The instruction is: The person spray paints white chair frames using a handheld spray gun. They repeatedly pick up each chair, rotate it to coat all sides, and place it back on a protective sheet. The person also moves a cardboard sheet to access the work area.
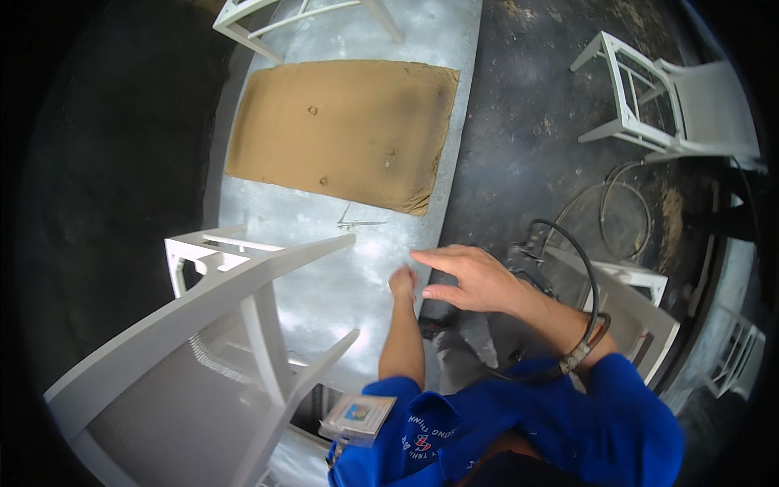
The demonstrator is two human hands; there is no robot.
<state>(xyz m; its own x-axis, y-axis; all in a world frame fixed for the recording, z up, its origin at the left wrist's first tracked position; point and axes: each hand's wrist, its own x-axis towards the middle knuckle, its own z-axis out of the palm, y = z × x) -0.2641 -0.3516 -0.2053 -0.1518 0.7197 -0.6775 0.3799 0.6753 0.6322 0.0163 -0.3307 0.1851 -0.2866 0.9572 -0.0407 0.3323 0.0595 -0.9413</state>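
Observation:
My left hand [403, 282] is curled closed above the pale metal tabletop [324, 316]. Its inner side is hidden, so what it may hold I cannot make out. Just to the right, my right hand [471, 278] reaches leftward with fingers stretched out and the thumb apart, nothing in it. A black hose [591, 268] loops across my right forearm, with a taped joint [574, 357] on it. Left of my hands, a white chair [154, 357] with a woven-looking panel lies tipped, its legs pointing toward them.
A worn brown cardboard sheet [341, 130] lies farther along the table. Another white chair frame [308, 12] stands beyond it. On the dark floor at right are a white chair [682, 105], a coiled hose [629, 207] and another chair [641, 325] beside my right arm.

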